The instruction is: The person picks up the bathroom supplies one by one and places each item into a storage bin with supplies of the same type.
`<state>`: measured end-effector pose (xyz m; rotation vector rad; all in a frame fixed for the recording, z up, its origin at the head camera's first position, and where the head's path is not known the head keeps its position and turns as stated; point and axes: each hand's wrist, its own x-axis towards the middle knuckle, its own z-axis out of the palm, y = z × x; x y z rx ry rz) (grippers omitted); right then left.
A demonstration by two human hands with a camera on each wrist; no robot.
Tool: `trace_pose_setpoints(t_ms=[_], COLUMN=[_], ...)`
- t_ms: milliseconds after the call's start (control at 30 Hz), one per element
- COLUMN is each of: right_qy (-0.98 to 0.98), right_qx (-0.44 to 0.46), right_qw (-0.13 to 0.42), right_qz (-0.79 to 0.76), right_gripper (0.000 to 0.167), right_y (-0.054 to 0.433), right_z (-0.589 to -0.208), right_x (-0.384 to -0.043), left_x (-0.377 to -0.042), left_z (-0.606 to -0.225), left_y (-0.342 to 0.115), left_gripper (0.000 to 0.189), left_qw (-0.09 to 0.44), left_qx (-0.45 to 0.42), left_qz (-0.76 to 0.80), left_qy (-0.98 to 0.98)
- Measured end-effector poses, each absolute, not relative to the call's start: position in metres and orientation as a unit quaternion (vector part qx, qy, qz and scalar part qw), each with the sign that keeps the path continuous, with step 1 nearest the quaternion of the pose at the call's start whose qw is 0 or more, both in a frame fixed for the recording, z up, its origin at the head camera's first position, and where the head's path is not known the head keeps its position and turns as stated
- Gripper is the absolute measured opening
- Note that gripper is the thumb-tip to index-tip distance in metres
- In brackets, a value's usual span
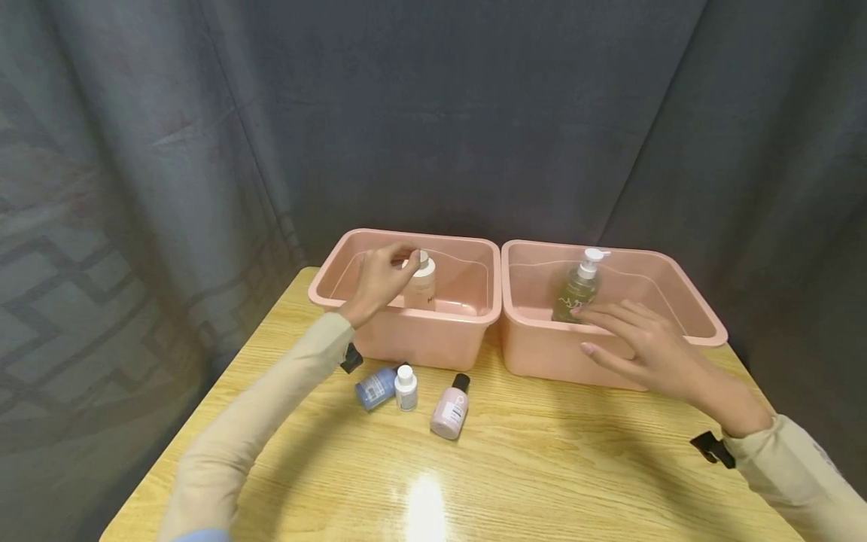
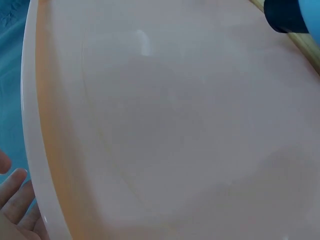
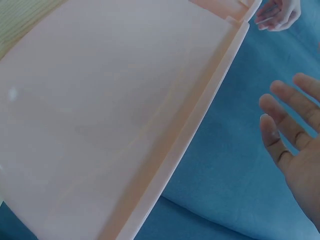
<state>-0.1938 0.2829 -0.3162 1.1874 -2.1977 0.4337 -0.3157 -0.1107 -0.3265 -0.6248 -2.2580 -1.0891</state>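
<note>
In the head view my left hand (image 1: 379, 280) hovers over the left pink bin (image 1: 420, 331), thumb and fingers curved and parted beside the cap of a pale bottle (image 1: 421, 292) standing inside. The left wrist view shows the fingers (image 2: 17, 200) loose beyond the rim, with nothing between them. My right hand (image 1: 640, 346) is over the front rim of the right pink bin (image 1: 562, 357), fingers spread and extended. Its fingertips overlap a green pump bottle (image 1: 574, 295) with a white pump, upright in that bin. The right wrist view shows an empty palm (image 3: 305, 160).
On the wooden table (image 1: 542, 467), in front of the left bin, lie a blue bottle (image 1: 375, 389) and a pink bottle (image 1: 450, 414) with a black cap. A small white bottle (image 1: 406, 391) stands between them. A grey curtain (image 1: 440, 113) hangs behind the bins.
</note>
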Motion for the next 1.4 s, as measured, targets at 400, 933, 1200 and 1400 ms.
trace_pose_setpoints(t_ms=[400,933,1200,1400], right_qy=[-0.828,-0.838,-0.819,-0.832], right_qx=[0.462,0.459,0.491,0.486], right_qw=[0.269,0.251,0.251,0.215], right_qz=[0.168,0.154,0.158,0.161], right_gripper=[0.047,0.044,0.049,0.045], right_y=[0.273,0.259,0.248,0.243], right_z=[-0.316,-0.33,-0.335,-0.34], right_x=[-0.188,-0.186,-0.191,-0.191], left_x=[-0.316,-0.313,-0.313,-0.312], left_z=[-0.323,-0.325,-0.329,-0.332], left_y=[-0.131,-0.154,-0.17,-0.176], left_gripper=[0.019,0.03,0.031,0.043], left_qw=[0.28,0.262,0.263,0.251], left_qx=[-0.233,-0.204,-0.186,-0.179], left_qz=[-0.412,-0.379,-0.358,-0.338], left_qy=[-0.835,-0.864,-0.876,-0.89])
